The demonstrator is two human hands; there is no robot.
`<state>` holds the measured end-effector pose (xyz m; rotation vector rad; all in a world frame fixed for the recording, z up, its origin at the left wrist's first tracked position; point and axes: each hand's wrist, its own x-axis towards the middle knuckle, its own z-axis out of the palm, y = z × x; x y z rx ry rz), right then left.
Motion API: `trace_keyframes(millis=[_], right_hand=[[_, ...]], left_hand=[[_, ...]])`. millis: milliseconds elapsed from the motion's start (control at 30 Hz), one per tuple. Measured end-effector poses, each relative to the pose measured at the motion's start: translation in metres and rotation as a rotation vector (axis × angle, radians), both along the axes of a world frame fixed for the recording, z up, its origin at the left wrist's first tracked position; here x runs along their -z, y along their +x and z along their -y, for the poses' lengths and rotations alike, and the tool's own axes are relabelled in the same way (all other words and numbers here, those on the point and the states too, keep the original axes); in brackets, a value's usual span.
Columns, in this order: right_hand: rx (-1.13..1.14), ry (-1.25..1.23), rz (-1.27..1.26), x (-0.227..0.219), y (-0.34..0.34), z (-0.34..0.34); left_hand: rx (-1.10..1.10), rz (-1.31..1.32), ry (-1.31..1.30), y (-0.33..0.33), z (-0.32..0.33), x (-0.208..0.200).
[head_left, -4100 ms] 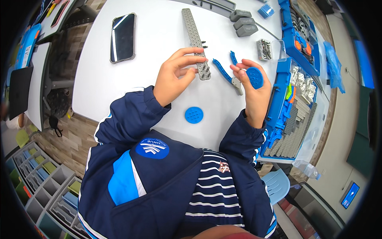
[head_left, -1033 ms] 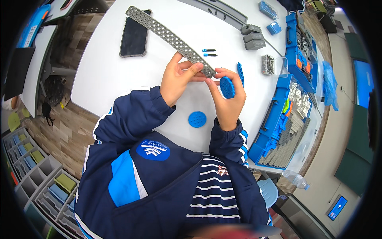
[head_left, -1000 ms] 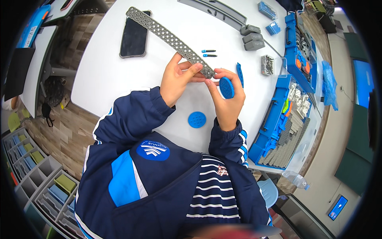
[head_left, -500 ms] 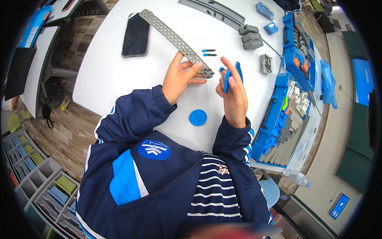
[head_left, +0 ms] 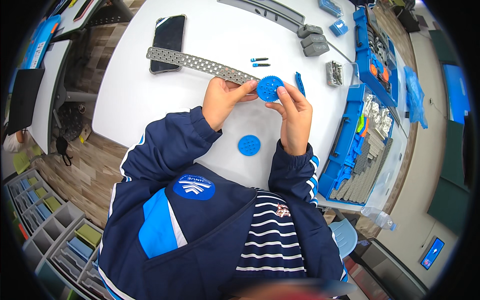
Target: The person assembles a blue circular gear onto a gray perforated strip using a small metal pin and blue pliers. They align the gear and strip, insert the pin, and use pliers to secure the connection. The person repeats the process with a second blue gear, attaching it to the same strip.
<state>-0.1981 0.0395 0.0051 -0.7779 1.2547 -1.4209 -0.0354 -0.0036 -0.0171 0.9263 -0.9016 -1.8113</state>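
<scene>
My left hand [head_left: 223, 101] is closed on a long grey perforated beam [head_left: 200, 64] near its right end. The beam slants out to the left, over the lower part of a black phone [head_left: 168, 40]. My right hand [head_left: 295, 112] pinches a blue toothed gear [head_left: 270, 88], its flat face toward me. The gear overlaps the beam's right end; whether it is joined to it I cannot tell. A second blue gear [head_left: 249, 145] lies flat on the table between my forearms. Beyond my hands lie two small black-and-blue pins [head_left: 260, 65] and a curved blue piece [head_left: 300, 83].
On the right, a blue case [head_left: 345, 145] holds grey beams and white parts, with another blue case [head_left: 372, 60] behind it. Grey boxes [head_left: 315, 45], a clear box of small parts [head_left: 334, 73] and a grey tray [head_left: 270, 12] stand farther back on the white table [head_left: 125, 95].
The gear in my right hand has turned from edge-on to face-on and come left to the beam's end. The beam's far end has swung down across the phone.
</scene>
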Motion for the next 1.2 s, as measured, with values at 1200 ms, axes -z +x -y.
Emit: trace_keyframes(millis=[1200], right_hand=[[-0.164, 0.029, 0.204, -0.003, 0.014, -0.002]], left_hand=[[-0.105, -0.143, -0.012, 0.0, -0.001, 0.007]])
